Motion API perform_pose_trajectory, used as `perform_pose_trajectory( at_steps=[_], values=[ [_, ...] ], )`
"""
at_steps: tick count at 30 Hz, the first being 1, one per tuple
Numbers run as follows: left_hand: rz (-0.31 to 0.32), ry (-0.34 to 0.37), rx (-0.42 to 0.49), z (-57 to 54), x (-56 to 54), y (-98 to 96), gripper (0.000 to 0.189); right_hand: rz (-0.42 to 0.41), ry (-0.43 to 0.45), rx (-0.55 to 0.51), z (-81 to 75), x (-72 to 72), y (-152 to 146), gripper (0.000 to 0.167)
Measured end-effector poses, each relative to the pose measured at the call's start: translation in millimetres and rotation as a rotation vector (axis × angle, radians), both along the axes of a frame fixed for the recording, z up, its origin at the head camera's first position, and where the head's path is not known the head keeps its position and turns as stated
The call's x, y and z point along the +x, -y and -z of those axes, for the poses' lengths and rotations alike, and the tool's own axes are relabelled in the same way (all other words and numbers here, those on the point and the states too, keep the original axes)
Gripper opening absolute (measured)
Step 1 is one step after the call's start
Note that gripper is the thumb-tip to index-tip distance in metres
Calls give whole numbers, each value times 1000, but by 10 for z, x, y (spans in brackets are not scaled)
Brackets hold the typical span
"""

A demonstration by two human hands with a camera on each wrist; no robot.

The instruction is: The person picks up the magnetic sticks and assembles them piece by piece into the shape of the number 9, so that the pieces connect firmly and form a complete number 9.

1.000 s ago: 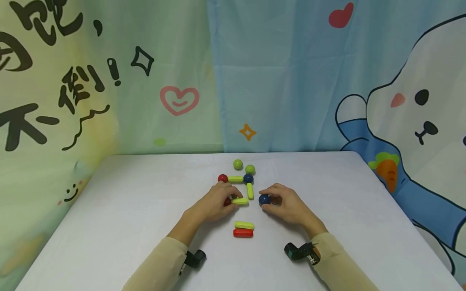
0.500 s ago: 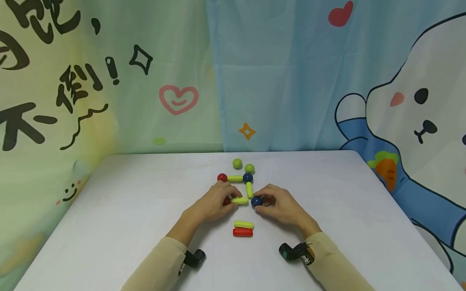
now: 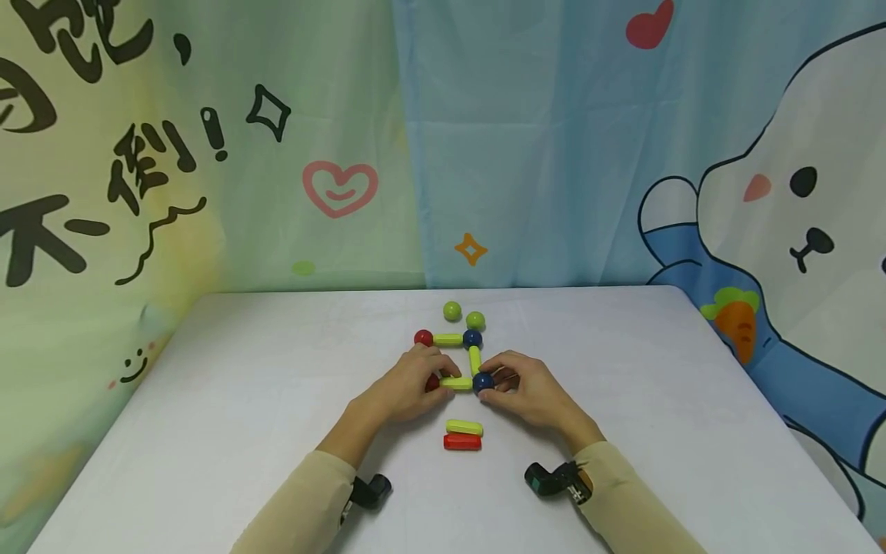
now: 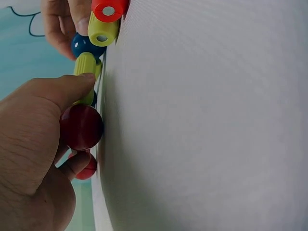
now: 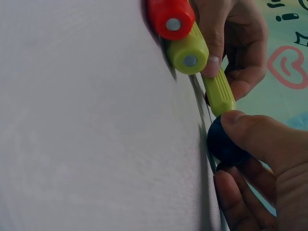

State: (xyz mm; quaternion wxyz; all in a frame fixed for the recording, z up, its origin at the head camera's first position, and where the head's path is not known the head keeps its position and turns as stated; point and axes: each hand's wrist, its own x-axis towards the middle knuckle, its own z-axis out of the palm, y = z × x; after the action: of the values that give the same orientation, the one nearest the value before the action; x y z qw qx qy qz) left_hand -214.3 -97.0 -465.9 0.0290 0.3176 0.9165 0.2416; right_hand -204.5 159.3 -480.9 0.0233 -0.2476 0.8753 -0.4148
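My left hand (image 3: 411, 385) pinches a yellow-green magnetic rod (image 3: 457, 383) whose near end meets a dark red ball (image 4: 82, 127). The thumb lies along the rod in the left wrist view. Between thumb and fingers, my right hand (image 3: 529, 388) holds a blue ball (image 3: 483, 382) against the rod's other end. A second yellow-green rod (image 3: 474, 359) runs back from this ball to another blue ball (image 3: 472, 339). From there a third yellow-green rod (image 3: 448, 339) leads left to a red ball (image 3: 424, 338), close to the left fingers.
Two green balls (image 3: 453, 311) lie behind the joined pieces, the nearer one close to the far blue ball. In front, a loose yellow-green rod (image 3: 464, 427) and a red rod (image 3: 462, 442) lie side by side on the white table (image 3: 277, 369). A printed curtain (image 3: 526, 154) hangs behind.
My right hand has moved left with the blue ball, from a gap beside the rods to contact with the rod's end. The left hand has stayed nearly still.
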Motion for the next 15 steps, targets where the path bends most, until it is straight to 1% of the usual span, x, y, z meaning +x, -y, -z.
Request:
perform_pose_trajectory(
  at_steps=[7, 15],
  values=[
    [1, -8, -8, 9, -2, 2, 25, 16, 3, 10, 16, -5, 2, 35],
    [-23, -4, -4, -3, -6, -12, 24, 6, 8, 5, 20, -5, -2, 35]
  ],
)
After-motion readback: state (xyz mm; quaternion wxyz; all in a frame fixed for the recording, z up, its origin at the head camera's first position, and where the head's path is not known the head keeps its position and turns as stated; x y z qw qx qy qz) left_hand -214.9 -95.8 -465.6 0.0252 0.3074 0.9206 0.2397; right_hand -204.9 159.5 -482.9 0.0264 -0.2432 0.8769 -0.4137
